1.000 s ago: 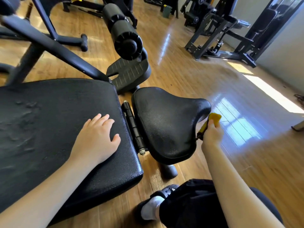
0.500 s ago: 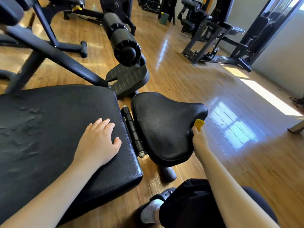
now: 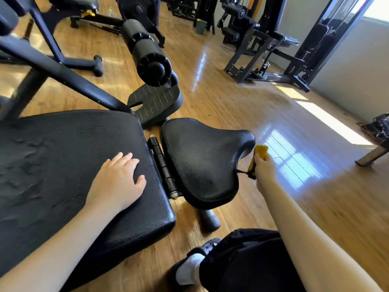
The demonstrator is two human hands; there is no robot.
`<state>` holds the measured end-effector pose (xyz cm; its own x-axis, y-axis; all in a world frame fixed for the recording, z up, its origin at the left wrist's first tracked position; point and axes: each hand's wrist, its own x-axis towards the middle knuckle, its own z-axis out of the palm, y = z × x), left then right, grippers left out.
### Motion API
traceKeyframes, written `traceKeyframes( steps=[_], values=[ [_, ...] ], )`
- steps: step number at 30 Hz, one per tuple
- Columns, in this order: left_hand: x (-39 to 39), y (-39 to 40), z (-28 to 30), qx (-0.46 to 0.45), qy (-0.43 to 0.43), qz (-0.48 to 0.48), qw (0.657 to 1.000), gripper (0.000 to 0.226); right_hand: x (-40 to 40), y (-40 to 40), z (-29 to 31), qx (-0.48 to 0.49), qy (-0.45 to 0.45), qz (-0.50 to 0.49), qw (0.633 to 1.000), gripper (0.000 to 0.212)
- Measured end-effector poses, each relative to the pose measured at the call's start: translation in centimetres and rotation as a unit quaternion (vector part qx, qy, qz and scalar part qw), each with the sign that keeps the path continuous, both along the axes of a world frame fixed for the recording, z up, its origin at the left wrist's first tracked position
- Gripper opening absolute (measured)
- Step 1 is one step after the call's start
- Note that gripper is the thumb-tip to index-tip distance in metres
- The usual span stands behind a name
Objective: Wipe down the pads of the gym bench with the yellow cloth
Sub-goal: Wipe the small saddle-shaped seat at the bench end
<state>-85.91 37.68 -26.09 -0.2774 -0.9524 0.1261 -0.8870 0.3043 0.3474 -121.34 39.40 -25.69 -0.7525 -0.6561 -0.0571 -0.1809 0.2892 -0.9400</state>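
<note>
Far left: large black back pad [image 3: 63, 165] of the gym bench, textured vinyl, wrinkled and dimpled toward its left part. Lying flat on its right portion, the left hand [image 3: 117, 182], palm down, fingers straight and slightly spread, gripping nothing. Behind the pad, black steel frame tubes [image 3: 63, 74] slanting across the wooden floor [image 3: 231, 98].

Just right of the back pad, a black hinge rod [image 3: 162, 165] in the gap between the two pads. Above that, a ribbed black footplate [image 3: 155, 102] and, over it, a thick foam leg roller [image 3: 147, 53] pointing toward the camera.

Next, the smaller black seat pad [image 3: 202, 161], rounded, narrowing to a curled tip at its right end. Under its near edge, a grey rubber foot [image 3: 208, 220] on the floor.

At the seat pad's right edge, the right hand [image 3: 264, 171], fingers curled round the yellow cloth [image 3: 260, 152]; cloth bunched, sticking up out of the fist, just beside the underside of the pad's curled tip. Touching the pad or not: cannot tell. A thin black loop or tag hanging from the cloth at the fist's left side.

Bottom centre-right: a knee in black fabric [image 3: 242, 260], a white sock [image 3: 187, 268] in a dark shoe.

Far right and beyond: black weight machines [image 3: 273, 45], a sunlit patch on the floor, a pale wall [image 3: 347, 70].
</note>
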Motion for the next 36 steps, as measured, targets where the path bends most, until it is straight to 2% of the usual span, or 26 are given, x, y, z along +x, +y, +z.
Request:
traceKeyframes(
  steps=[4, 9, 12, 16, 18, 20, 26, 30, 32, 33, 34, 36],
  values=[
    [-0.1, -0.1, -0.1, -0.012, 0.015, 0.01, 1.0, 0.048, 0.4, -4.7, -1.2, -0.041, -0.053, -0.02, 0.998, 0.013],
    [-0.3, -0.3, -0.4, -0.023, 0.011, 0.009, 1.0, 0.047, 0.4, -6.3, -3.0, -0.082, -0.089, -0.075, 0.99, 0.035],
    [-0.3, -0.4, -0.4, -0.018, 0.004, 0.01, 1.0, 0.048, 0.9, -5.6, -2.8, -0.033, -0.112, -0.043, 0.992, 0.05],
    [-0.3, -0.4, -0.3, -0.009, -0.007, 0.011, 1.0, 0.049, 3.0, -1.2, -2.9, 0.009, -0.165, 0.074, 0.984, 0.069],
    [-0.2, -0.5, -0.3, -0.006, -0.01, 0.01, 1.0, 0.049, 3.9, 1.0, -2.7, 0.035, -0.178, 0.105, 0.978, 0.064],
    [-0.3, -0.5, -0.3, -0.001, -0.014, 0.007, 1.0, 0.05, 4.4, 2.9, -2.7, 0.061, -0.147, 0.114, 0.981, 0.054],
    [-0.2, -0.1, 0.0, 0.009, -0.017, -0.001, 1.0, 0.05, 5.0, 7.2, -2.9, -0.02, -0.19, 0.154, 0.969, 0.026],
    [-0.2, -0.2, 0.2, 0.01, -0.015, 0.0, 1.0, 0.051, 6.7, 10.1, -2.6, -0.017, -0.077, 0.159, 0.984, 0.022],
    [-0.2, -0.2, 0.1, 0.01, -0.015, -0.002, 1.0, 0.051, 8.4, 11.3, -2.1, -0.051, 0.016, 0.214, 0.975, 0.03],
    [-0.1, -0.2, 0.1, 0.01, -0.015, -0.004, 1.0, 0.051, 9.4, 11.5, -1.9, -0.068, 0.102, 0.264, 0.957, 0.037],
    [-0.1, -0.2, 0.1, 0.009, -0.012, -0.004, 1.0, 0.051, 10.6, 11.1, -1.7, -0.077, 0.21, 0.314, 0.923, 0.041],
    [0.0, -0.2, 0.2, 0.012, -0.009, -0.006, 1.0, 0.051, 12.7, 9.4, -1.7, -0.062, 0.424, 0.366, 0.826, 0.043]
  ],
)
